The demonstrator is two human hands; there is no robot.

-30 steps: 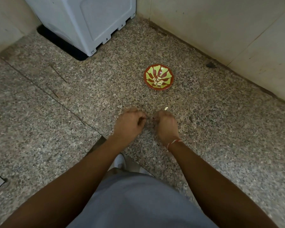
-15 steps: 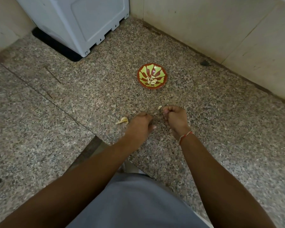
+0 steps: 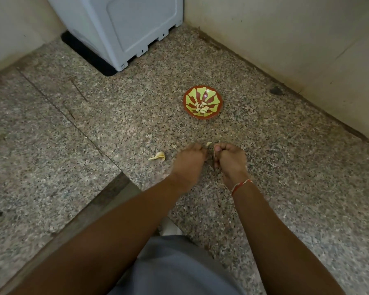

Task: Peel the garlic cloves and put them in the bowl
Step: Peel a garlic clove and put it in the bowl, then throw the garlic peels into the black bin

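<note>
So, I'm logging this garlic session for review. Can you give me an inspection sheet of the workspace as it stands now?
Surface: speckled stone floor, with joint lines.
Job's things: red and green bowl on the floor, peeled cloves inside; one clove just beyond the fingertips, whether held or lying on the floor is unclear.
Clutter: a piece of garlic skin left of the hands.
Hands: left hand and right hand curled close together above the floor; what they hold is hidden. Red thread on the right wrist.
Cables: nothing seen.
Surroundings: white appliance in the corner, pale walls, a dark spot by the wall.
</note>
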